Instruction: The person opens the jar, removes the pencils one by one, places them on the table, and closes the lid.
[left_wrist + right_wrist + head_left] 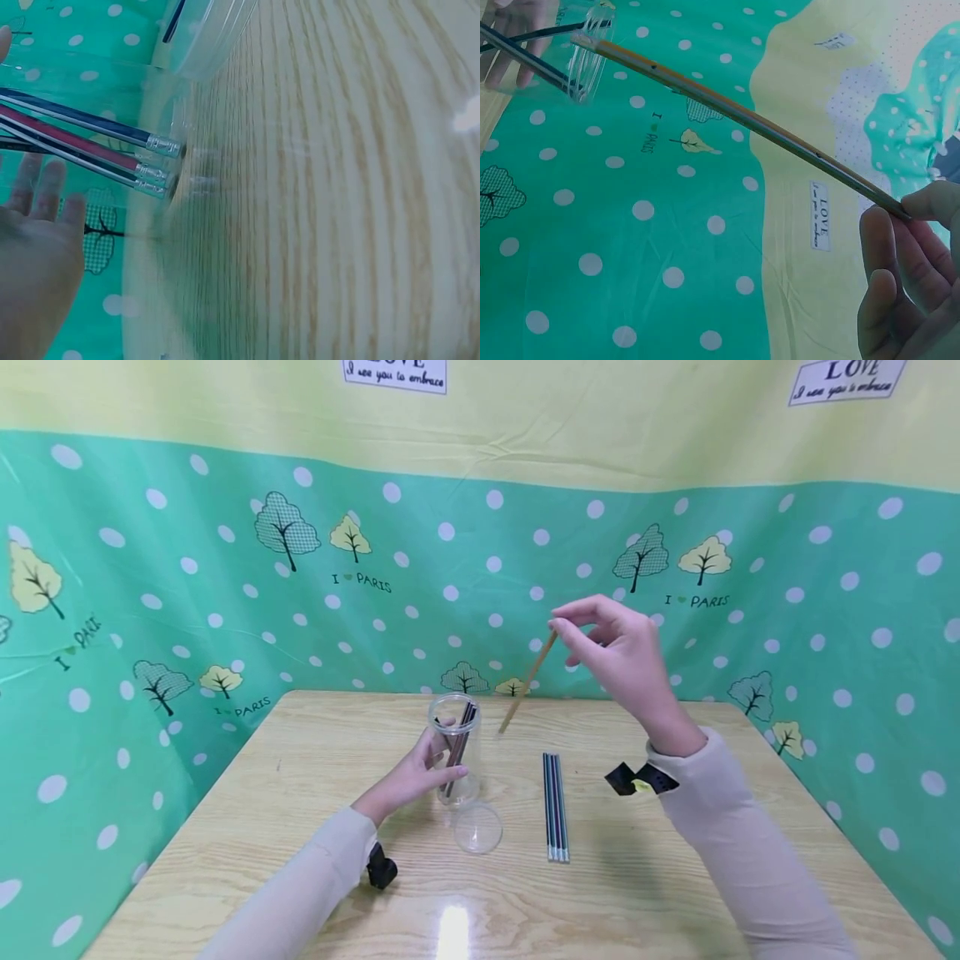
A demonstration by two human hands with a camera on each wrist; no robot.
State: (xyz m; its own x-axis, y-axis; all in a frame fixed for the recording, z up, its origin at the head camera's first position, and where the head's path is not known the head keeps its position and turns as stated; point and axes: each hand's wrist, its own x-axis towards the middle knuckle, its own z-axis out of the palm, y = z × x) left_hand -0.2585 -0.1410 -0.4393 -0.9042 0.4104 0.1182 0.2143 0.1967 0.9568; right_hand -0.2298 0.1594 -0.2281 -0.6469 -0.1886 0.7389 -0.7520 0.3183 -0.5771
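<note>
My left hand (pixel 408 781) grips the side of a clear jar (pixel 450 729), thumb on the near side and fingers around the far left. Inside the upright jar lean several dark pencils (pixel 90 139), metal ferrules and eraser ends down. High to the right, my right hand (pixel 626 652) pinches a gold-coloured pencil (pixel 742 116) at one end between thumb and fingertips. That pencil slants down and left, its lower end just right of the jar in the head view. From the right wrist view, its far end overlaps the jar's rim.
A round clear lid (pixel 478 828) lies on the wooden table (pixel 337 718) just in front of the jar. Several dark pencils (pixel 556 806) lie side by side to the right. A polka-dot curtain (pixel 420 635) hangs behind the table.
</note>
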